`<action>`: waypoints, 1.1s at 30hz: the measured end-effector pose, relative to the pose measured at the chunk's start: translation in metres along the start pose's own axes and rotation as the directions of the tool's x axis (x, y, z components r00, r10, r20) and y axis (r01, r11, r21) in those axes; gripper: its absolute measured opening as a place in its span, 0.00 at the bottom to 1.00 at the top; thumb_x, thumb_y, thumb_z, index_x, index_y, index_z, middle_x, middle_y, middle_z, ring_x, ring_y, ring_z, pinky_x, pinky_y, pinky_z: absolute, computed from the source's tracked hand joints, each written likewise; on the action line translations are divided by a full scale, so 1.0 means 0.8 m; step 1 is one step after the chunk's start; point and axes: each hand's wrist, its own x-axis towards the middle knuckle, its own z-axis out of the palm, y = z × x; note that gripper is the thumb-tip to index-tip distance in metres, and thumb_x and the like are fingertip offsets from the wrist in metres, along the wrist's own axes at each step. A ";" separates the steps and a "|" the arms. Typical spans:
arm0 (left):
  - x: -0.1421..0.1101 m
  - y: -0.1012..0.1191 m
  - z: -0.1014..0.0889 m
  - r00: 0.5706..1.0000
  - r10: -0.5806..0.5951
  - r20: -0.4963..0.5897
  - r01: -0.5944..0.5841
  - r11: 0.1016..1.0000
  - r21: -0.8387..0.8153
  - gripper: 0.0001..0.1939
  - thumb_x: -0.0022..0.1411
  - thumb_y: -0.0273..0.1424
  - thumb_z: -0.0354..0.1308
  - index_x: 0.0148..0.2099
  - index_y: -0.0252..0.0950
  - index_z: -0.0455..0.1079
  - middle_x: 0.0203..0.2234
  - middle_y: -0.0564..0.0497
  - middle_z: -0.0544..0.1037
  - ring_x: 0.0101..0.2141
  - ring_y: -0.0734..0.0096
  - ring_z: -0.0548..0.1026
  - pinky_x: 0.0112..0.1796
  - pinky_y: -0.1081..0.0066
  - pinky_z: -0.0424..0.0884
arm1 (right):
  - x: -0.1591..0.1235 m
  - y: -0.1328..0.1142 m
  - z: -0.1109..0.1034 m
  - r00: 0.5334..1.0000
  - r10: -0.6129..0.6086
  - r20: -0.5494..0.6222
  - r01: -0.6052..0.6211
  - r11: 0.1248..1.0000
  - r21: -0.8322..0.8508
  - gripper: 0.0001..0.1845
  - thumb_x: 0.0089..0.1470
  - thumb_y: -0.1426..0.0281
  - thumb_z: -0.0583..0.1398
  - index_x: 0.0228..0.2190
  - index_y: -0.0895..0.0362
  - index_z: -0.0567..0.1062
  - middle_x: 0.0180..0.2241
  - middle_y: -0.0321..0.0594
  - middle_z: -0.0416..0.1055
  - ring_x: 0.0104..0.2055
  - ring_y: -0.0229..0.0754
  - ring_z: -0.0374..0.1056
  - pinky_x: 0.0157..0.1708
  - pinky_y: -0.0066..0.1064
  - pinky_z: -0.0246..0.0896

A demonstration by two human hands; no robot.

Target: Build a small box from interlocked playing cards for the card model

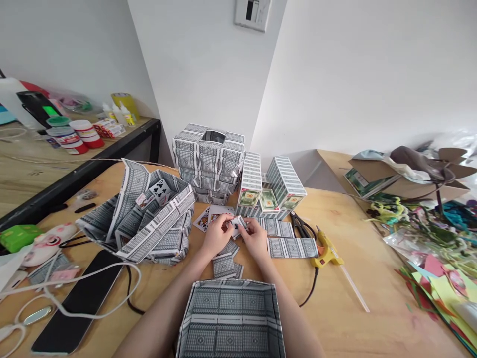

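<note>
Both of my hands grip one playing card (237, 227) over the middle of the table, its face with black club marks turned up. My left hand (219, 232) pinches the card's left side; my right hand (255, 237) holds its right side. Below them lie loose cards (223, 267), backs up, and just behind are a few face-up cards (203, 219). Right of my right hand run two strips of joined cards (292, 247). Nearest me stands an open box made of cards (230, 320), between my forearms.
A yellow glue gun (328, 250) with a clear stick and black scissors (301, 226) lie at right. Card-built boxes (210, 159) and stacked card packs (285, 181) stand behind. At left are a card basket (173, 243), a black phone (80, 303) and a white cable (137, 278).
</note>
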 end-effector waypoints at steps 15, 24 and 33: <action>0.002 0.001 -0.006 0.991 0.130 -0.006 -0.130 0.991 -0.018 0.10 0.54 0.22 0.49 0.35 0.36 0.71 0.32 0.51 0.76 0.36 0.70 0.72 0.39 0.71 0.67 | -0.003 -0.002 0.005 0.944 0.208 0.255 -0.293 0.886 0.360 0.17 0.51 0.55 0.52 0.35 0.56 0.64 0.13 0.30 0.65 0.13 0.39 0.64 0.13 0.28 0.59; -0.012 0.004 -0.009 0.980 0.171 0.104 -0.163 0.984 -0.076 0.11 0.54 0.23 0.49 0.37 0.36 0.71 0.34 0.49 0.74 0.38 0.70 0.72 0.41 0.69 0.68 | -0.009 -0.001 0.001 0.949 0.172 0.265 -0.259 0.903 0.343 0.16 0.50 0.54 0.55 0.32 0.54 0.60 0.11 0.23 0.59 0.07 0.33 0.56 0.06 0.22 0.45; -0.006 0.004 -0.008 0.984 -0.048 0.170 0.051 0.999 -0.014 0.12 0.53 0.28 0.50 0.41 0.37 0.69 0.37 0.49 0.76 0.39 0.67 0.72 0.41 0.69 0.66 | -0.009 0.014 0.009 0.956 0.154 0.251 -0.233 0.917 0.324 0.15 0.51 0.56 0.52 0.34 0.53 0.57 0.15 0.26 0.62 0.12 0.36 0.62 0.10 0.24 0.53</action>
